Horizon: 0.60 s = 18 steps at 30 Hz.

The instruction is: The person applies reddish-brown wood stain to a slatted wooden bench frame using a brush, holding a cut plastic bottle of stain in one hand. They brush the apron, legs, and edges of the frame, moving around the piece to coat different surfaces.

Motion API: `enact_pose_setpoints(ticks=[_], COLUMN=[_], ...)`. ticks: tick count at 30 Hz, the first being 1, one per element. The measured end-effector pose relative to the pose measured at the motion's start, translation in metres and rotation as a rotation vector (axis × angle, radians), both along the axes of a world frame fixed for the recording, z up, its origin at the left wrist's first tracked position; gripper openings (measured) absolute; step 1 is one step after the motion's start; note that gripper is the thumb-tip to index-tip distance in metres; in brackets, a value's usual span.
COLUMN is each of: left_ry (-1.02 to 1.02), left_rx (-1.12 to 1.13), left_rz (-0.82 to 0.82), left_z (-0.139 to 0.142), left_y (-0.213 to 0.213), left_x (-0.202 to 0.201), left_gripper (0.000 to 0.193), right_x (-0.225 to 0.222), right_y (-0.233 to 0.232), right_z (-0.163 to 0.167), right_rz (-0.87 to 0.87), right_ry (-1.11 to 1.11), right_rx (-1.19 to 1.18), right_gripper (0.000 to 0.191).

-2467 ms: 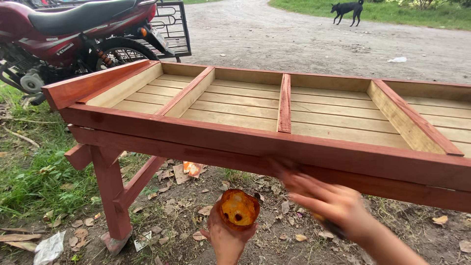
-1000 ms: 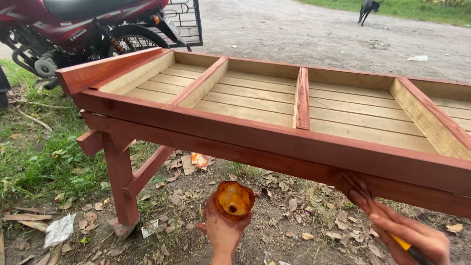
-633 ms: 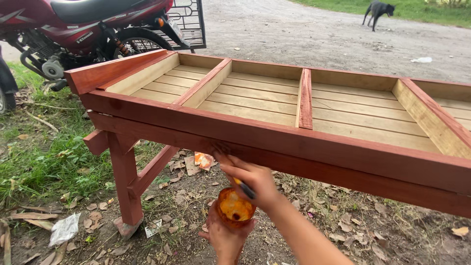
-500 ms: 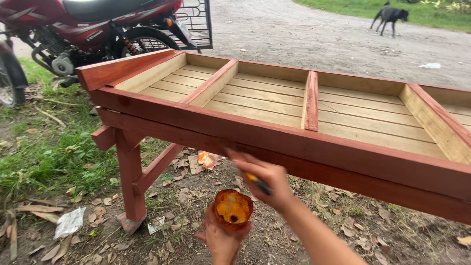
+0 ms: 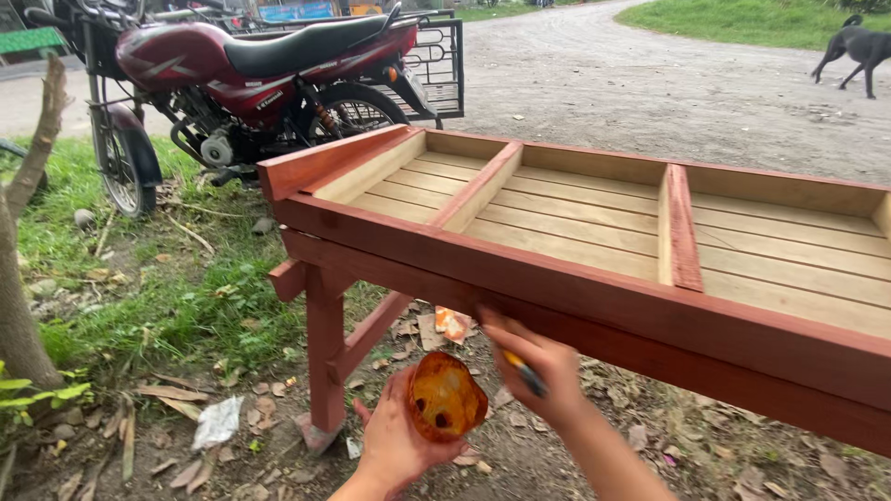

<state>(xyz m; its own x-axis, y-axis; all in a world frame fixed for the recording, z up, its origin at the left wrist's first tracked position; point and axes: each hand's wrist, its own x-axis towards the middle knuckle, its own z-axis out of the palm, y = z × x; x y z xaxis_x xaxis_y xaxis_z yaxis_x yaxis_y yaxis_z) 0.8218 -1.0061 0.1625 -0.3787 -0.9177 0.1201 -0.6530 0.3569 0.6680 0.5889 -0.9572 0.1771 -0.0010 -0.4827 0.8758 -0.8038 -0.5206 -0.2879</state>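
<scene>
Outdoors, on leaf-littered dirt beside a gravel road, a long wooden frame (image 5: 594, 278) on legs fills the middle and right of the view — its outer rails are coated reddish-brown while the slatted floor inside is bare pale wood. Two coated dividers show, splitting the slats into three visible bays. At lower centre the left hand (image 5: 394, 445) cups a small paint-smeared tin (image 5: 446, 396), fingers wrapped underneath and the mouth tilted toward the frame, probably so the brush can reach in easily. Just right of it the right hand (image 5: 543, 371) is closed around a thin brush (image 5: 525, 373) with a yellow-and-dark handle; its tip is pressed up against the underside of the near rail, apparently where coating is being laid, though the bristles are hidden. One red motorcycle (image 5: 251, 83) is parked in the upper left beside grass, one black dog (image 5: 858, 51) walks at the upper right — and a tree trunk (image 5: 19, 278) edges the left.
</scene>
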Motion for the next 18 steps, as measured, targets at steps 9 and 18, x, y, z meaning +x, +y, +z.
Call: enact_pose_setpoints(ticks=[9,18], left_ry=[0.178,0.403], left_rx=[-0.099,-0.108], left_rz=[0.165,0.062], left_z=[-0.036,-0.044], left_y=[-0.063,-0.098], left_x=[0.060,0.052], left_gripper=[0.121,0.112], right_x=[0.067,0.049], right_y=[-0.050,0.006], right_z=[0.041,-0.003], right_rz=[0.168,-0.171], right_ry=[-0.044,-0.023], right_rx=[0.080,-0.082], right_gripper=[0.050,0.030])
